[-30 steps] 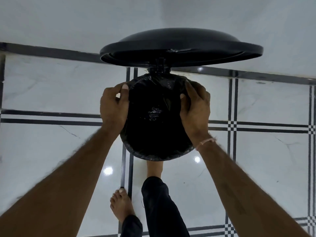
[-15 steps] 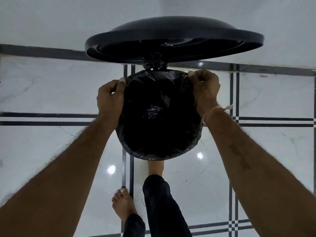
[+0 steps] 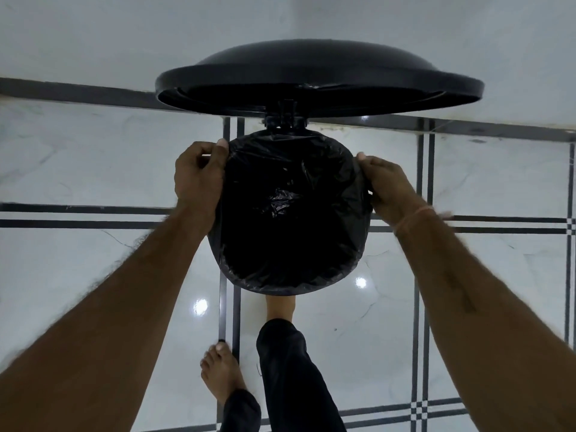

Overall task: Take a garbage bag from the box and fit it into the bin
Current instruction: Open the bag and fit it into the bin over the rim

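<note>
I look straight down into a round black pedal bin. A black garbage bag (image 3: 290, 213) lines its inside, and the bag's edge is folded over the bin's rim (image 3: 280, 289). The bin's black lid (image 3: 318, 79) stands raised on its hinge at the far side. My left hand (image 3: 198, 176) pinches the bag's edge at the rim's upper left. My right hand (image 3: 386, 185) grips the bag's edge at the rim's right side. The box is not in view.
The bin stands on a glossy white marble floor (image 3: 93, 169) with dark inlay lines, close to a white wall (image 3: 124, 35). One bare foot (image 3: 223, 372) rests on the floor below the bin; the other foot (image 3: 280, 305) reaches under the bin's near edge.
My right hand has slid from the rim's far right down to its right side. My left hand has moved slightly up the left side. The bag's edge lies flatter over the rim.
</note>
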`<state>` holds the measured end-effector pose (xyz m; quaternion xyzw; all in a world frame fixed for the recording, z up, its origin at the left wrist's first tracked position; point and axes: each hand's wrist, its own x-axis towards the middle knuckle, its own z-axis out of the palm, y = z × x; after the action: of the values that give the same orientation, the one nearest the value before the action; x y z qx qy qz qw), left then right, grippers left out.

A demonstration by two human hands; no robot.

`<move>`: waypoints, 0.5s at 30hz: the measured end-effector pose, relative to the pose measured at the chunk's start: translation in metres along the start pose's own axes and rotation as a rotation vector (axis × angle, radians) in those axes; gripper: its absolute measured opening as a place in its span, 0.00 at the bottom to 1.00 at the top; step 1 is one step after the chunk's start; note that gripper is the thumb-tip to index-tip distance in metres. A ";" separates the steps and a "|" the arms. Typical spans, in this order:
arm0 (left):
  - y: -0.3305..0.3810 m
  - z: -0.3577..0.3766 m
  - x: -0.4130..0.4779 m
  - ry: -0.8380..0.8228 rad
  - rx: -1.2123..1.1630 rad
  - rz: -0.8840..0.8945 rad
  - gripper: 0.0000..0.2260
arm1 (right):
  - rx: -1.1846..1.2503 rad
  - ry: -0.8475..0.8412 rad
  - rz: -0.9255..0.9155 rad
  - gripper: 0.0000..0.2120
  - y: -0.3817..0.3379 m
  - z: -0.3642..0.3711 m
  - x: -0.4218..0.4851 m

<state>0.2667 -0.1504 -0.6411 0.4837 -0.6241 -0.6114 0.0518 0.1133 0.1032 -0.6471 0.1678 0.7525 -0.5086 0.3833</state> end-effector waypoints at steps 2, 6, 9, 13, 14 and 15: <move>-0.002 -0.003 -0.001 0.025 -0.007 -0.012 0.14 | 0.016 -0.054 0.002 0.19 0.014 -0.009 -0.014; -0.010 -0.014 -0.006 -0.049 0.003 0.028 0.17 | 0.181 -0.065 0.084 0.18 0.033 -0.015 -0.028; -0.011 -0.020 -0.001 -0.074 -0.041 -0.048 0.17 | 0.265 -0.078 0.149 0.30 0.025 -0.011 -0.022; -0.006 -0.024 0.012 -0.143 -0.143 -0.436 0.15 | 0.166 -0.038 0.170 0.22 0.022 -0.002 -0.013; -0.006 -0.026 0.014 -0.172 -0.159 -0.520 0.16 | 0.120 -0.022 0.173 0.19 0.025 -0.001 -0.014; -0.007 -0.027 0.014 -0.199 -0.160 -0.560 0.16 | 0.086 -0.009 0.168 0.19 0.029 -0.002 -0.016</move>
<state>0.2805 -0.1777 -0.6473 0.5689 -0.4186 -0.6935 -0.1422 0.1414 0.1200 -0.6532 0.2443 0.7114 -0.5074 0.4205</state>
